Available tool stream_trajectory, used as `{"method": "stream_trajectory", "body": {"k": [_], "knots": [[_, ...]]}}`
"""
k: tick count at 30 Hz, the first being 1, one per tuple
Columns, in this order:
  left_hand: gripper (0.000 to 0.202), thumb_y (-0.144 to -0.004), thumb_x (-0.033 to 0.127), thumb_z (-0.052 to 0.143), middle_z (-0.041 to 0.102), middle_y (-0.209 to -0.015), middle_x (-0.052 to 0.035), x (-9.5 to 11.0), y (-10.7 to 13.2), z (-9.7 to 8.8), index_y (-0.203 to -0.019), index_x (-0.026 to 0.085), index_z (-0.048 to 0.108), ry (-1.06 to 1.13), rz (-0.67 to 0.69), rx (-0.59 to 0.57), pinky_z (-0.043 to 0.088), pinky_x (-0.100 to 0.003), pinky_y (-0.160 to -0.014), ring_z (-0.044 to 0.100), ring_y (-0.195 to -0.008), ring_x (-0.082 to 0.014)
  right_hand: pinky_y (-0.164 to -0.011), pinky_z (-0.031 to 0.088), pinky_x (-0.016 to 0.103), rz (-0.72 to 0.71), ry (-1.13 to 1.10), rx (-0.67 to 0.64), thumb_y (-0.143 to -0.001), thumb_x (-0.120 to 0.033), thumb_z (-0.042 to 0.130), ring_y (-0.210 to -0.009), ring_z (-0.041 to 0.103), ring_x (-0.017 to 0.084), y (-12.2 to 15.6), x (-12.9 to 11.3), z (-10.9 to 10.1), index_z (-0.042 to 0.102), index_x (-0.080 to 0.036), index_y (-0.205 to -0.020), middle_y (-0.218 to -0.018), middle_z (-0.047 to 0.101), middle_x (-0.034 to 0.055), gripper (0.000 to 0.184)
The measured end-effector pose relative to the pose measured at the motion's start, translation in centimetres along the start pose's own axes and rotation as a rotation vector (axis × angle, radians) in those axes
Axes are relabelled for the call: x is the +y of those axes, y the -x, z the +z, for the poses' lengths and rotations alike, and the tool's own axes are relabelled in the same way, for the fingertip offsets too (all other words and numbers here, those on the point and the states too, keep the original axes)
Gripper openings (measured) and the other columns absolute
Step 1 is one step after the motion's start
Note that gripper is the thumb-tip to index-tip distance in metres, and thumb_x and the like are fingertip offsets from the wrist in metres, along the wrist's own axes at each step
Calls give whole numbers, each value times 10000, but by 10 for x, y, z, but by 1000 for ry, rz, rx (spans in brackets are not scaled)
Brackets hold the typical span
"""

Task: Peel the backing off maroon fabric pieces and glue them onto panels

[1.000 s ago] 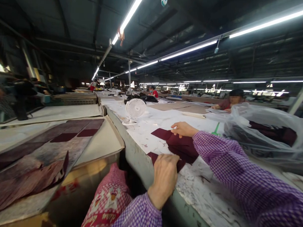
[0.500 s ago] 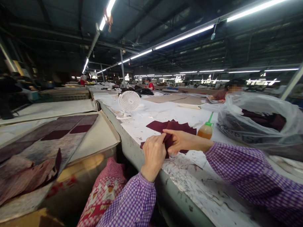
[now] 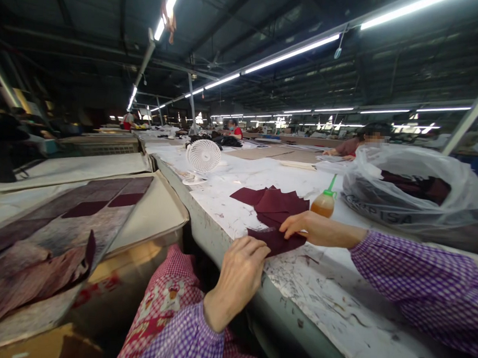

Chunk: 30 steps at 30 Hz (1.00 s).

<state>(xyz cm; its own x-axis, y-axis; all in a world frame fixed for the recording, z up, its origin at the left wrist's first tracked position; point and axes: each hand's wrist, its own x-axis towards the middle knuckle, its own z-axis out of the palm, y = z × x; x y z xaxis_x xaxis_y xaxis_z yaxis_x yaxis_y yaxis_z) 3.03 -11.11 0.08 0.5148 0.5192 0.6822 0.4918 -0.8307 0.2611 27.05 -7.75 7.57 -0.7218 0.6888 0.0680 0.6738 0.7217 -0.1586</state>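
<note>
A dark maroon piece of fabric or leather (image 3: 278,244) lies near the front edge of the worktable (image 3: 237,215). My left hand (image 3: 241,268) has its fingers bent together over the near left corner of that piece; its thumb is hidden. On the far right side of the same piece, the fingers of my right hand (image 3: 308,228) pinch down at its edge. A light sliver shows under the right fingers, too small to name. Just beyond lies a fanned stack of similar maroon pieces (image 3: 283,202).
A squeeze bottle (image 3: 323,204) with a green spout holds amber liquid. Right of it stands a clear plastic bag (image 3: 410,206) of dark pieces. A white fan (image 3: 203,157) stands farther back. At left, a lower board (image 3: 163,202) bears maroon sheets. A co-worker (image 3: 353,144) sits across the table.
The maroon piece, earlier held up folded between both hands, now lies flatter on the table. My left hand has moved down toward me, and my right hand has shifted right.
</note>
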Motion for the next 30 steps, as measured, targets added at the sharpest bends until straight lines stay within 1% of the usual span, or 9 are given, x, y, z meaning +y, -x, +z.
{"method": "stream_trajectory", "body": {"k": [3,8,11,14,16,20,22,26,30], "knots": [[164,-876,158,498,671,-951,-29,16,2,4,-932,194,647,36,13,-94,465,-345,-788,556,-860,-194,-884,446,291,49,26,-118,-793,-81,458,-980,614,173,14,0,-5,719,-178,-923,-1054,679,71,308],[134,-867,165,510,668,-908,-30,27,2,0,-876,188,641,51,36,-175,450,-341,-754,545,-838,-197,-814,446,278,113,21,-36,-871,-203,458,-870,621,170,17,-12,-7,704,-176,-934,-943,691,74,255],[139,-865,256,542,672,-838,-21,22,-7,-10,-826,182,653,181,-18,-161,449,-308,-741,558,-800,-176,-775,445,250,49,-26,-71,-867,-222,489,-838,614,155,12,-19,-3,701,-170,-889,-916,681,60,219],[202,-871,303,537,664,-778,-19,6,-26,-14,-767,180,660,209,-178,-92,438,-297,-750,564,-785,-169,-719,445,234,78,-13,-35,-855,-208,502,-767,610,141,10,-17,2,694,-168,-852,-860,674,51,197],[169,-860,275,548,669,-820,-26,-6,-39,-10,-792,187,674,138,-276,-98,427,-313,-783,565,-833,-187,-705,442,237,145,32,64,-844,-178,498,-746,609,141,8,-11,4,688,-165,-864,-858,671,55,191],[161,-841,255,553,663,-907,-42,-21,-59,10,-860,196,701,75,-358,-259,422,-306,-814,566,-912,-202,-696,439,248,208,105,223,-847,-151,468,-758,604,151,6,5,13,675,-160,-895,-887,658,68,213],[179,-840,276,551,654,-919,-48,-22,-63,20,-889,199,705,56,-363,-298,424,-296,-818,569,-928,-202,-716,441,250,191,99,243,-858,-153,458,-790,604,153,4,10,19,666,-162,-932,-922,654,66,221],[206,-822,265,565,632,-980,-64,-22,-67,31,-966,188,692,10,-373,-248,431,-297,-835,570,-967,-210,-756,441,263,196,112,228,-851,-154,483,-840,603,161,2,11,27,656,-171,-958,-967,650,60,205],[176,-805,215,578,645,-936,-52,-29,-69,37,-920,198,709,11,-321,-284,441,-309,-815,581,-925,-208,-732,439,272,223,147,217,-851,-164,485,-841,598,169,3,8,30,653,-183,-965,-956,646,55,204]]}}
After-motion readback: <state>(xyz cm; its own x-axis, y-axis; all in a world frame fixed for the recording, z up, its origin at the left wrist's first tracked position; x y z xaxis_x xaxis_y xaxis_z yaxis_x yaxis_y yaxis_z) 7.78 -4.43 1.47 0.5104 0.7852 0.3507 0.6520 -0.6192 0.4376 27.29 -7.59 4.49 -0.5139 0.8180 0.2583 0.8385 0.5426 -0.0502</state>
